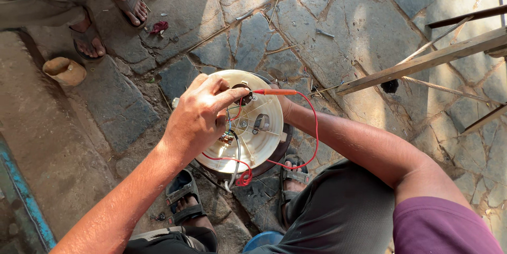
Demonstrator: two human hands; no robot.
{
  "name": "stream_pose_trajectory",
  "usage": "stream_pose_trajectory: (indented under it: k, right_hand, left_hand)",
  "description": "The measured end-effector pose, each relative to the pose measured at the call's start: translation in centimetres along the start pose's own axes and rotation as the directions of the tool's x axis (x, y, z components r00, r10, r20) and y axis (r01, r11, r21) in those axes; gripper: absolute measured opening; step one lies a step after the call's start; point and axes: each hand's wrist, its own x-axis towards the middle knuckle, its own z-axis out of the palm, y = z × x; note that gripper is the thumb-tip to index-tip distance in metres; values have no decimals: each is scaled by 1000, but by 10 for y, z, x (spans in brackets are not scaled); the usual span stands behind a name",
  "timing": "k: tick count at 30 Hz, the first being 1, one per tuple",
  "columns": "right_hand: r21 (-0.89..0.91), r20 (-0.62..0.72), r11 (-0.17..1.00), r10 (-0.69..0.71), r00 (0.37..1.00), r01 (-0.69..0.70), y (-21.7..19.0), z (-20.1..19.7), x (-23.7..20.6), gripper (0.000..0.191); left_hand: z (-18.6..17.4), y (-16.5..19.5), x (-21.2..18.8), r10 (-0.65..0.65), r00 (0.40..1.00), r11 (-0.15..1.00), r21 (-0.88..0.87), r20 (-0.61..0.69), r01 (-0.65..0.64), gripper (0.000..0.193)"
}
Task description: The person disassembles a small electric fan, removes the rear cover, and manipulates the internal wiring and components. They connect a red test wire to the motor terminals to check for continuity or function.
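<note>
A round cream-coloured appliance base (261, 140) lies upside down between my knees, with wiring and metal parts showing inside. My left hand (198, 119) rests over its left side, the forefinger stretched to a dark part near the top rim. My right hand (282, 103) is mostly hidden behind the base's right edge and holds an orange test probe (274, 92) pointed left at that same spot. A red wire (311, 132) loops from the probe down round the base to a bundle at its lower edge.
Cracked stone paving (338, 27) lies all round. Another person's sandalled feet (87, 37) stand at the upper left beside a small clay pot (64, 70). Wooden bars (438, 56) cross the upper right. My own sandalled feet (185, 201) are below the base.
</note>
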Motion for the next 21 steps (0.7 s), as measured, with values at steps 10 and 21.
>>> stream_pose_trajectory:
  k: [10, 21]
  right_hand:
    - [-102, -66, 993, 43, 997, -50, -5, 2, 6, 33]
    - [-494, -75, 863, 79, 994, -105, -17, -6, 20, 29]
  left_hand:
    - [2, -1, -3, -8, 1000, 1000, 3, 10, 8, 72]
    - [0, 1, -1, -12, 1000, 1000, 3, 18, 12, 72]
